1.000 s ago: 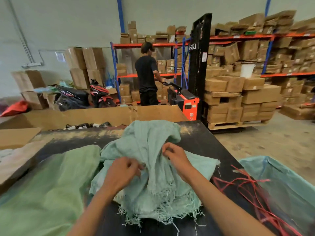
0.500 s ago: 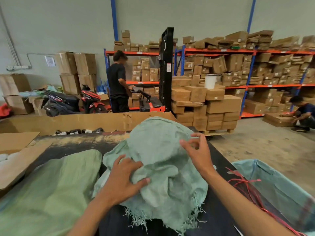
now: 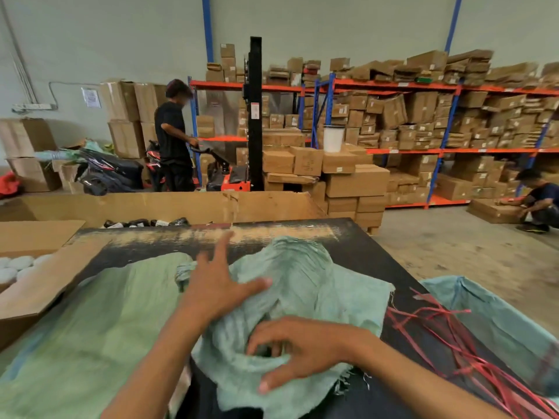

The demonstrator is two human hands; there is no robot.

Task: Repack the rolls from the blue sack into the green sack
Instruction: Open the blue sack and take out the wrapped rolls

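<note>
A crumpled teal-green woven sack [image 3: 305, 276] lies on the black table [image 3: 357, 237] in front of me. My left hand [image 3: 217, 285] rests flat on its upper left part with the fingers spread. My right hand [image 3: 305, 349] is at the sack's near edge, its fingers curled into a fold of the fabric. A flatter light green sack [image 3: 78, 331] lies to the left. The open mouth of a blue sack [image 3: 502, 322] stands off the table's right edge. Several white rolls [image 3: 15, 266] show in a cardboard box at far left.
Loose red plastic straps [image 3: 438, 334] lie on the table's right side. A long cardboard box [image 3: 169, 207] with dark items lines the far edge. Beyond it a person [image 3: 174, 137] works a pallet stacker [image 3: 239, 176]; another person [image 3: 541, 201] crouches by the shelves.
The raised sack has dropped flatter onto the table. My right hand came down from its top to the near edge and curled into the fabric. My left hand slid up and spread open.
</note>
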